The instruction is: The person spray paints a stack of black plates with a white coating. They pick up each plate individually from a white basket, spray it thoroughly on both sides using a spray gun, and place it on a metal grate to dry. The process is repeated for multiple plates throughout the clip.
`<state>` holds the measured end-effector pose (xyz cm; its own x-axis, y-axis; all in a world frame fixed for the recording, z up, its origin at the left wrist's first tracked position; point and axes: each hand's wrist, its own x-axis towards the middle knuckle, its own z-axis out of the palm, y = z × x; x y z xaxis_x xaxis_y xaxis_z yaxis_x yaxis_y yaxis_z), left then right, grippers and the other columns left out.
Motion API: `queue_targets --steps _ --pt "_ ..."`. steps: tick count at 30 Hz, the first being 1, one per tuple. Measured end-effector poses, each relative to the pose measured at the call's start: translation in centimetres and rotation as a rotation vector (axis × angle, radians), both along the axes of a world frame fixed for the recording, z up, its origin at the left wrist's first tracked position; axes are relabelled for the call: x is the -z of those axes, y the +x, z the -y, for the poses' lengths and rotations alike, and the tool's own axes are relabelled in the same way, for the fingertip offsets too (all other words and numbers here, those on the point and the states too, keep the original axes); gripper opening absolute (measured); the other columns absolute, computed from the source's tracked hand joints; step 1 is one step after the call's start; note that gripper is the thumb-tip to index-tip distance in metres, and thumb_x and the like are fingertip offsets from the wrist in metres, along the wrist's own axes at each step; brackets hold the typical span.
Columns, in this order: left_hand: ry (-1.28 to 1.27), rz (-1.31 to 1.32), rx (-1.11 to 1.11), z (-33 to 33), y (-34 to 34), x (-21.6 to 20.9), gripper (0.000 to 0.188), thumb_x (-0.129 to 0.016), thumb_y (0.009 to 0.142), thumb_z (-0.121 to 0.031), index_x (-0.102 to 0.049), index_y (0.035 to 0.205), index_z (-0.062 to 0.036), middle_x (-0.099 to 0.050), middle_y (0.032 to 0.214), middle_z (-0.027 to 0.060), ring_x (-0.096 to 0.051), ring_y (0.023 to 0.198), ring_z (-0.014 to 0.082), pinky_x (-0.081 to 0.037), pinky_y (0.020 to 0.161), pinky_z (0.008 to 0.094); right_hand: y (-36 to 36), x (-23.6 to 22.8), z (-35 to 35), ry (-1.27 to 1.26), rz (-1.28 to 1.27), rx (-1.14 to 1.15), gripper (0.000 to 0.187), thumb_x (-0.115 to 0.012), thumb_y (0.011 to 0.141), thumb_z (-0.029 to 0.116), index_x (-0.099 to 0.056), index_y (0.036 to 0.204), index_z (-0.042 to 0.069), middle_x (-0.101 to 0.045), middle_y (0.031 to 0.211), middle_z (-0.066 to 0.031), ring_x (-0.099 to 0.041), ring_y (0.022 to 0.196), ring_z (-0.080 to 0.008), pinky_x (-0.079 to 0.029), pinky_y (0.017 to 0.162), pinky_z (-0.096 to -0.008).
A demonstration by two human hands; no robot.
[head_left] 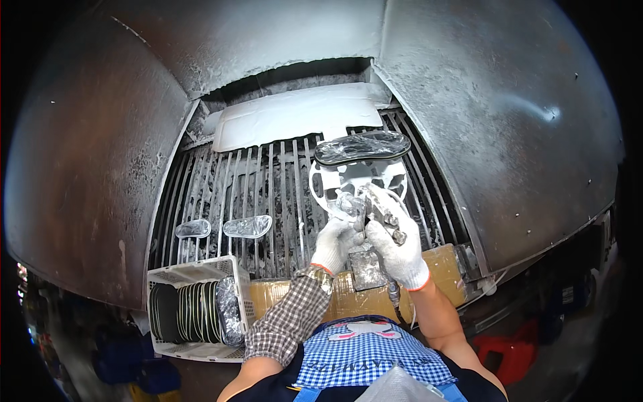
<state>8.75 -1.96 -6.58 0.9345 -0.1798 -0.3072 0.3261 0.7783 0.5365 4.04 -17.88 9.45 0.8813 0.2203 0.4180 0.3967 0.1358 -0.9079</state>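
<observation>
Both my hands wear white knit gloves with orange cuffs and meet in front of a white, dust-coated round stand (320, 191). My right hand (398, 248) is closed around a paint-caked spray gun (378, 208), with a hose fitting hanging below it. Beside it, my left hand (337, 242) is closed at the gun's left side; exactly which part it grips is hidden. Just beyond the gun, a black shoe sole (363, 148) with a pale edge line and shiny film on top lies across the stand.
Two small film-covered pieces (248, 226) lie on the slatted metal grate (284, 194). A white plastic basket (197, 271) at the near left holds several dark soles standing on edge. Tall metal panels (516, 127) enclose the sides. A tape-covered ledge (271, 295) borders the front.
</observation>
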Motion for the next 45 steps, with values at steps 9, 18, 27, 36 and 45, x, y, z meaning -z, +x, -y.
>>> queue_targets --steps 9,18,27,36,45 --pt "-0.011 0.067 0.051 0.1 1.0 0.7 0.042 -0.052 0.102 -0.004 -0.055 0.143 0.005 -0.067 0.137 0.0161 -0.067 0.123 0.0282 -0.057 0.103 0.0465 1.6 0.4 0.0 -0.036 -0.004 0.154 0.05 -0.064 0.101 0.007 -0.056 0.148 -0.01 -0.062 0.146 -0.0202 -0.059 0.134 -0.0257 -0.045 0.115 -0.0387" --pt "-0.003 -0.031 0.023 1.0 1.0 1.2 0.024 -0.061 0.101 -0.006 -0.064 0.121 0.0062 -0.071 0.114 0.0195 -0.073 0.102 0.0345 -0.063 0.086 0.0466 2.5 2.8 1.8 0.081 -0.112 0.229 0.055 -0.066 0.103 0.004 -0.049 0.154 -0.01 -0.064 0.146 -0.0204 -0.061 0.133 -0.0223 -0.047 0.113 -0.0341" --pt "-0.012 0.004 -0.01 1.8 0.6 0.7 0.025 -0.06 0.1 -0.006 -0.064 0.122 0.0052 -0.071 0.118 0.0191 -0.073 0.106 0.0333 -0.063 0.09 0.0482 1.9 3.2 2.8 0.059 -0.15 0.34 0.055 -0.065 0.104 0.005 -0.049 0.155 -0.008 -0.073 0.118 -0.0091 -0.065 0.088 -0.0078 -0.054 0.077 -0.024" --pt "-0.057 0.028 0.023 1.9 0.9 1.4 0.036 -0.06 0.099 -0.005 -0.059 0.134 0.006 -0.07 0.126 0.0207 -0.071 0.112 0.0358 -0.061 0.096 0.0501 1.6 2.9 2.8 0.137 -0.135 0.244 0.052 -0.062 0.104 0.002 -0.05 0.153 -0.01 -0.064 0.144 -0.019 -0.061 0.132 -0.022 -0.047 0.113 -0.035" --pt "-0.065 0.137 0.095 1.5 0.4 -0.2 0.046 -0.058 0.102 -0.011 -0.054 0.142 0.0093 -0.066 0.139 0.0257 -0.068 0.126 0.0387 -0.058 0.106 0.0511 2.3 3.1 4.3 0.183 -0.129 0.386 0.054 -0.063 0.106 0.006 -0.047 0.157 -0.005 -0.073 0.112 -0.0062 -0.061 0.077 -0.0045 -0.052 0.067 -0.0218"
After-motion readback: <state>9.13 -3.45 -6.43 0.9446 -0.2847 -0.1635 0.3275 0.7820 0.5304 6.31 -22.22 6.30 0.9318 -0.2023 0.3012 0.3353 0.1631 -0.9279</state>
